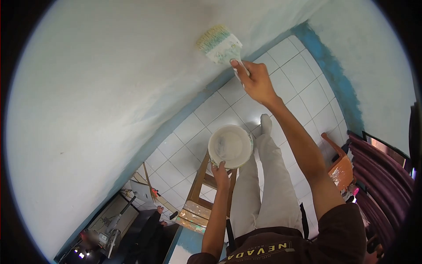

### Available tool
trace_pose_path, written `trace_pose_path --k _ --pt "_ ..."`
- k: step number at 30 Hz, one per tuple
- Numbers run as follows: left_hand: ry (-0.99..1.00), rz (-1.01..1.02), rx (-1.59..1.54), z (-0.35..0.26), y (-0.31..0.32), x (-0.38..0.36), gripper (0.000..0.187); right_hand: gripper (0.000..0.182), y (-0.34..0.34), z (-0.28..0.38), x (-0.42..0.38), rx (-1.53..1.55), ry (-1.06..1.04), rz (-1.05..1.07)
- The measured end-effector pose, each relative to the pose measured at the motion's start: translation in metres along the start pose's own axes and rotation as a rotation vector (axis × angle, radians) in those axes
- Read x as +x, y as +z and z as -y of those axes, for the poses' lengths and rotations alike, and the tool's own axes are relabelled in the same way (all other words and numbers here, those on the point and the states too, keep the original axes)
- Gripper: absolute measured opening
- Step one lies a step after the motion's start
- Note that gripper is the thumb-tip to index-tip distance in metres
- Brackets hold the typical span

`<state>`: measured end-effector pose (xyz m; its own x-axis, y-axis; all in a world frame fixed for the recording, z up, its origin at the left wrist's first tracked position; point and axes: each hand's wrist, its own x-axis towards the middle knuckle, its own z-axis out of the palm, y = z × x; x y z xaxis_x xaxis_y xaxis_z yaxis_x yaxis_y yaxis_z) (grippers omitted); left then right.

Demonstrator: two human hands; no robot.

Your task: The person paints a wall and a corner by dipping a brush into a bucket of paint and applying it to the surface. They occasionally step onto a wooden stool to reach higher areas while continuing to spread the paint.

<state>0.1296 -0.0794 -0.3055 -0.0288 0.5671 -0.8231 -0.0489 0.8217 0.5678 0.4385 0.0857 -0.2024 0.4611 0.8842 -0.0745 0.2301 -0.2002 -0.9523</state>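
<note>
My right hand (257, 81) is closed round the handle of a wide paint brush (222, 46). The brush has pale yellow-green bristles and a paint-smeared white body, and it is held up at the white wall (110, 79); whether the bristles touch it I cannot tell. Lower down, my left hand (221, 171) grips the near rim of a round white bucket (235, 145), with the thumb over the edge. Whitish paint or liquid shows inside the bucket.
A wooden stool or ladder (198, 209) stands beside my legs on the white tiled floor (228, 94). Blue paint (325, 57) borders the walls. An orange chair (340, 171) and dark red curtains (382, 171) are at the right. Another person's dark-clothed legs (147, 233) show lower left.
</note>
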Motion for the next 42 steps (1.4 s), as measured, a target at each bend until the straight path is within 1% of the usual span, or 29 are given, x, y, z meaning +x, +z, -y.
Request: trace_pose_path --k 1,4,6,7,9,10,11,12,13,15,16,18,20,21,23,24,25,26,27,30,32,33,35,36,38,39,40,41,42 --pt "-0.022 -0.027 0.006 0.002 -0.003 0.002 0.054 0.045 0.011 -0.028 0.008 0.005 0.011 0.001" --pt "-0.075 -0.1 0.017 0.01 -0.006 0.013 0.058 0.045 0.055 -0.147 0.026 0.098 -0.013 0.079" --pt "-0.104 -0.154 0.026 0.017 -0.015 0.015 0.058 0.059 0.076 -0.217 0.025 -0.129 -0.005 0.035" --pt "-0.091 -0.125 0.029 0.02 -0.021 0.019 0.058 0.059 0.084 -0.245 0.025 -0.122 -0.002 0.031" --pt "-0.081 -0.095 0.04 0.021 -0.026 0.024 0.058 0.057 0.093 -0.29 0.023 -0.385 0.302 0.095" --pt "-0.07 -0.092 0.041 0.02 -0.027 0.024 0.058 0.057 0.099 -0.304 0.028 -0.381 0.309 0.092" --pt "-0.061 -0.092 0.041 0.023 -0.027 0.023 0.058 0.061 0.099 -0.309 0.034 -0.447 0.399 0.081" --pt "-0.065 -0.098 0.042 0.024 -0.029 0.022 0.058 0.064 0.1 -0.31 0.035 -0.516 0.486 0.076" --pt "-0.037 -0.114 0.048 0.024 -0.029 0.02 0.058 0.064 0.103 -0.309 0.034 -0.515 0.486 0.08" --pt "0.004 -0.104 0.025 0.019 -0.024 0.019 0.057 0.066 0.083 -0.236 0.042 -0.507 0.303 0.043" --pt "-0.023 -0.105 0.021 0.016 -0.025 0.019 0.057 0.066 0.069 -0.204 0.036 -0.526 0.286 0.035" --pt "-0.042 -0.095 -0.009 0.01 -0.018 0.018 0.056 0.065 0.043 -0.135 0.016 -0.333 0.268 0.09" --pt "-0.014 -0.068 -0.01 0.004 -0.012 0.013 0.055 0.06 0.018 -0.045 -0.004 -0.2 0.286 0.098" --pt "-0.007 -0.026 -0.015 -0.001 -0.009 0.01 0.055 0.06 0.011 -0.018 -0.015 -0.212 0.273 0.106" --pt "0.021 0.002 -0.047 0.003 -0.006 0.016 0.054 0.053 0.004 0.016 -0.027 -0.009 0.112 0.071" --pt "0.046 0.027 -0.055 0.005 -0.006 0.019 0.054 0.053 0.008 0.019 -0.027 -0.013 0.103 0.083" --pt "0.047 0.02 -0.065 0.01 -0.008 0.019 0.054 0.055 0.015 0.019 -0.028 0.05 0.051 0.031" --pt "0.011 0.014 -0.121 0.0 0.001 0.01 0.053 0.057 0.022 0.016 -0.029 0.116 0.0 -0.02" --pt "-0.029 0.004 -0.174 -0.007 0.007 0.001 0.053 0.057 0.033 0.0 -0.025 0.12 0.002 -0.008" --pt "0.023 -0.04 -0.145 -0.008 0.011 -0.008 0.053 0.052 0.072 -0.108 0.004 0.063 -0.004 0.049" --pt "-0.007 -0.045 -0.143 0.002 0.004 -0.001 0.053 0.05 0.092 -0.176 0.011 -0.14 -0.024 0.018" --pt "-0.033 -0.043 -0.129 0.009 -0.003 0.001 0.052 0.05 0.096 -0.196 0.011 -0.136 -0.009 0.033" --pt "-0.012 -0.073 -0.129 0.034 -0.02 0.015 0.055 0.049 0.109 -0.226 0.008 -0.391 0.182 0.127" --pt "0.02 -0.081 -0.136 0.041 -0.024 0.017 0.057 0.049 0.117 -0.23 0.008 -0.389 0.192 0.143" --pt "-0.01 -0.09 -0.166 0.057 -0.039 0.019 0.061 0.055 0.119 -0.232 0.005 -0.443 0.324 0.207" --pt "0.0 -0.106 -0.147 0.073 -0.05 0.026 0.062 0.058 0.123 -0.225 0.0 -0.413 0.379 0.157" --pt "0.015 -0.119 -0.132 0.079 -0.055 0.03 0.063 0.058 0.124 -0.208 -0.002 -0.43 0.365 0.163" --pt "-0.053 -0.154 -0.149 0.064 -0.049 0.02 0.063 0.059 0.122 -0.177 -0.007 -0.39 0.339 0.168" --pt "-0.047 -0.147 -0.177 0.059 -0.047 0.017 0.063 0.06 0.119 -0.142 -0.009 -0.348 0.309 0.172"
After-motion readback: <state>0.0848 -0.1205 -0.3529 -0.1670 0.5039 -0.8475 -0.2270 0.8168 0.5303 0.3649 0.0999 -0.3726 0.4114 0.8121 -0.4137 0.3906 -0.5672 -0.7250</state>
